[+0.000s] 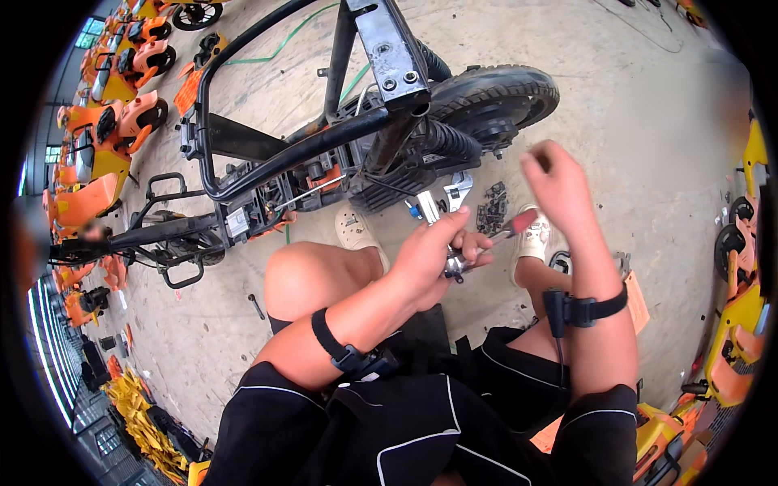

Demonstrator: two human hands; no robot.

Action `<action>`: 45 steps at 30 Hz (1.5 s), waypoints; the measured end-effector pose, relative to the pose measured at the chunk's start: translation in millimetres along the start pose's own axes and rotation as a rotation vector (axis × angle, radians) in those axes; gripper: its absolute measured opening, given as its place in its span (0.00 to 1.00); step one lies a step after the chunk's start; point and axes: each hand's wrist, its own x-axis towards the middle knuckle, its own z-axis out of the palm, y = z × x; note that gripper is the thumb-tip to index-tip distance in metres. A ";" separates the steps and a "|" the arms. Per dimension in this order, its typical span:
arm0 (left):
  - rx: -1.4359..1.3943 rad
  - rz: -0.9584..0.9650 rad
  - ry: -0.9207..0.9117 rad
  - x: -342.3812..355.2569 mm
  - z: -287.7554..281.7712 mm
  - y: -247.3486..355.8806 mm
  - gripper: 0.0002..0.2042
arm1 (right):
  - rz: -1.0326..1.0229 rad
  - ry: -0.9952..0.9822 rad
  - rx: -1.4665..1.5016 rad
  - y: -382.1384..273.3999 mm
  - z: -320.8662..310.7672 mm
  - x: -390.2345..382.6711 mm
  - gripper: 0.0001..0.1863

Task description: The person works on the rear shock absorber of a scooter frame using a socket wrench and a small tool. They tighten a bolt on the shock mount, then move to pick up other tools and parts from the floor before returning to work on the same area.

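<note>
My left hand is closed around a small silver metal part, low in front of me. A red-handled tool has its thin shaft running toward those same fingers; its tip is hidden there. My right hand is raised just above the red handle, apart from it, with curled fingers and nothing visible in them. Just beyond my left thumb are a flat silver bar and a silver tool with an open jaw. Whether they touch my hand I cannot tell.
A black two-wheeler frame lies ahead, its rear wheel at the right. Small dark parts lie on the concrete near my shoe. Orange and yellow scooters line the left; more yellow ones stand right.
</note>
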 end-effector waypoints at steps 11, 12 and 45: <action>0.074 0.073 0.305 -11.6 -25.0 -8.6 0.16 | -0.503 0.181 -0.159 -93.7 70.5 -18.5 0.13; 0.072 0.077 0.313 -11.0 -29.3 -9.4 0.16 | -0.508 0.191 -0.155 -95.8 73.3 -15.7 0.13; 0.338 0.130 0.329 -13.1 -45.9 -21.8 0.14 | 0.330 -0.356 1.150 -98.2 86.4 -25.8 0.20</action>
